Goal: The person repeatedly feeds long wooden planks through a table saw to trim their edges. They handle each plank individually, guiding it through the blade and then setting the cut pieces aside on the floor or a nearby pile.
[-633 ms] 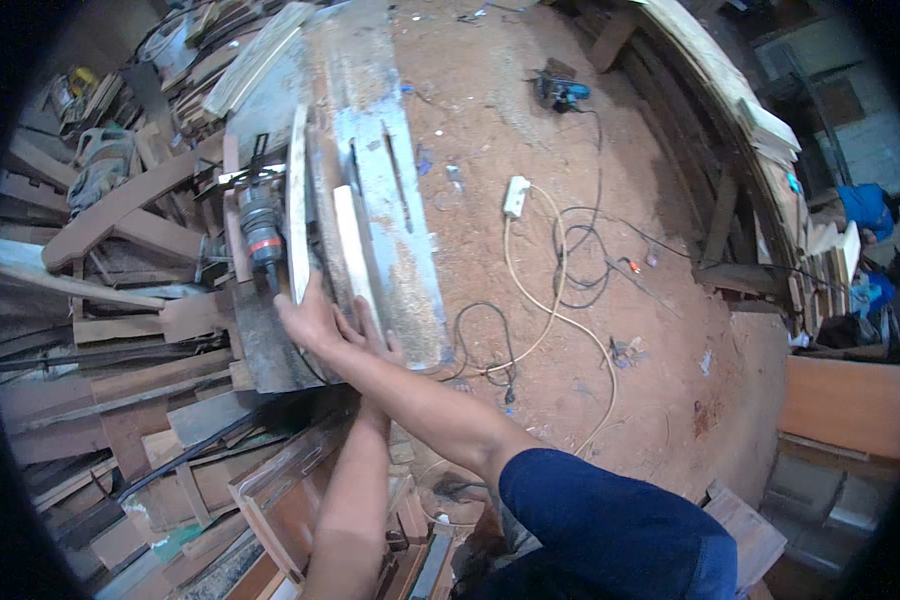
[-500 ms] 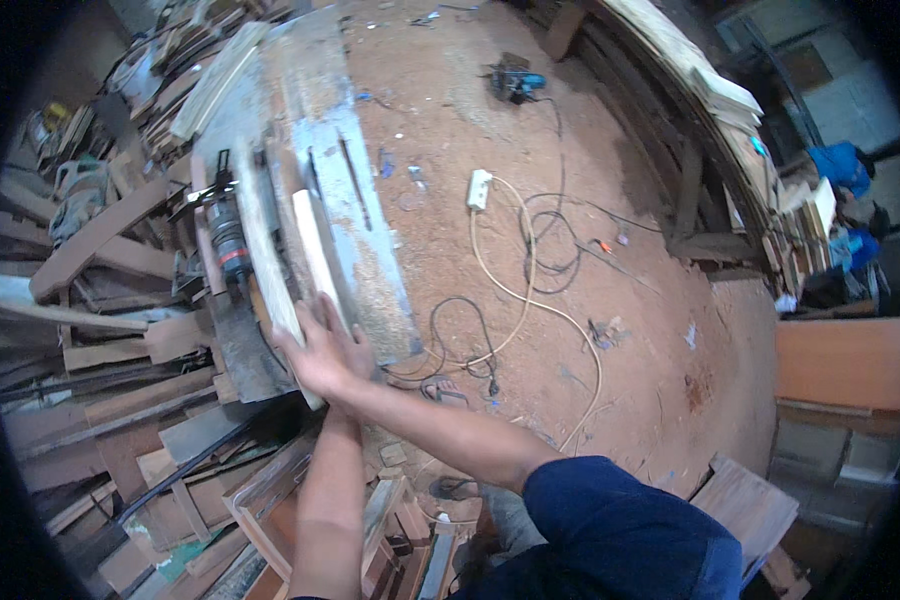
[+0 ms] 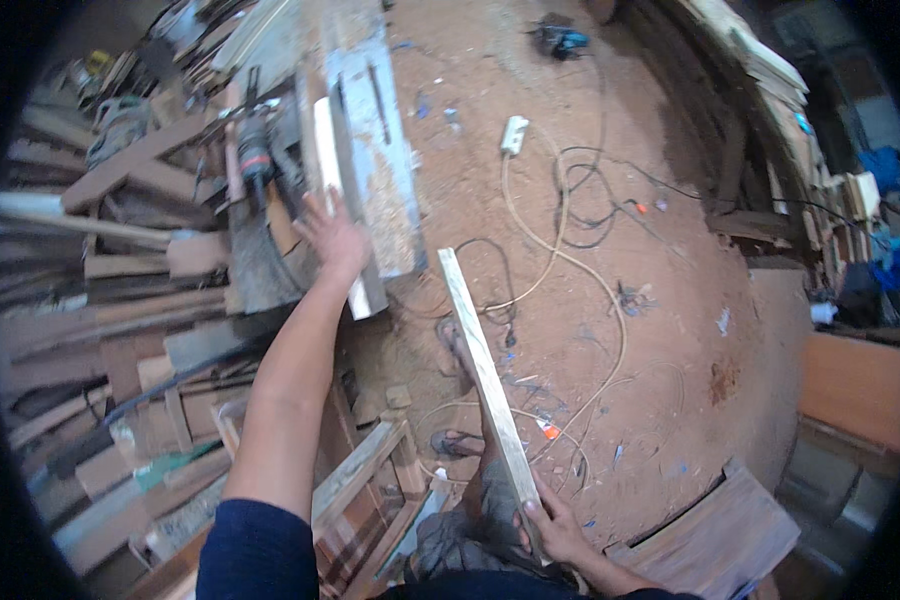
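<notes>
My right hand (image 3: 550, 530), low in the picture, is closed around the near end of a long pale wooden strip (image 3: 480, 360). The strip slants up and away to the left, clear of the bench. My left hand (image 3: 337, 240) lies with fingers spread on a second pale strip (image 3: 327, 150), which rests lengthwise on the workbench (image 3: 398, 185). Part of that strip is hidden beneath the hand, and its near end sticks out past the palm. A black power tool with a red band (image 3: 255, 150) lies to the left of it.
Offcuts and boards (image 3: 120, 330) crowd the left side. A white power strip (image 3: 514, 134) and looping cables (image 3: 570, 250) lie on the earthen floor, with a blue power tool (image 3: 562, 40) farther off. At lower right is a wooden panel (image 3: 710, 535); a wooden frame (image 3: 360, 470) stands near my legs.
My hands, close together over the bench before, are apart. The right hand has swung down and right with a wooden strip; the left stays at the bench strip. The whole view has shifted.
</notes>
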Available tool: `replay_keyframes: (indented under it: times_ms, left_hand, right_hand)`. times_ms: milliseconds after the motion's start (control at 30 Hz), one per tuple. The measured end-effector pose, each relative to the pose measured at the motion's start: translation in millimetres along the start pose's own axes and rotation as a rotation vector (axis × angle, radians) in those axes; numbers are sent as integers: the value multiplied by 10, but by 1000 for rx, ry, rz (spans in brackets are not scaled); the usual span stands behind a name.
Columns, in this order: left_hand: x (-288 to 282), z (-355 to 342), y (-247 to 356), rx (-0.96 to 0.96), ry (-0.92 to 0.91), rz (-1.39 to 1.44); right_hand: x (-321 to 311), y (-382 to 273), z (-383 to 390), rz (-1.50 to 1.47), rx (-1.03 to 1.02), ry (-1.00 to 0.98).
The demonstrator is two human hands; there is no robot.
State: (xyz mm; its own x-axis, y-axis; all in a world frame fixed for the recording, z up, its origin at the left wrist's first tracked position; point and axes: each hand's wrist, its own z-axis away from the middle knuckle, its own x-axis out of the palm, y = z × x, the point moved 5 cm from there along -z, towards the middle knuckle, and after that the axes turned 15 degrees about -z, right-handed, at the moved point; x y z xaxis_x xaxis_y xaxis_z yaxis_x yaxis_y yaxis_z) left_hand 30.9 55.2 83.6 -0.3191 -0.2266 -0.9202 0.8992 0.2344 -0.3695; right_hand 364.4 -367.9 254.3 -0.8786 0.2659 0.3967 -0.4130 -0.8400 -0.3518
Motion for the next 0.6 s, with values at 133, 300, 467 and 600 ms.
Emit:
replay_keyframes:
  times_ms: [133, 300, 467, 600]
  left_hand:
    - [10, -9, -41, 37, -38, -42]
    - [18, -45, -7, 62, -1, -122]
    - [101, -146, 6, 61, 52, -196]
    - [89, -175, 37, 61, 43, -216]
  right_hand:
    - [-120, 555, 123, -102, 79, -84]
    - [-103, 750, -35, -70, 114, -156]
    - [-68, 798, -94, -74, 134, -226]
    - [-27, 910, -170, -71, 125, -247]
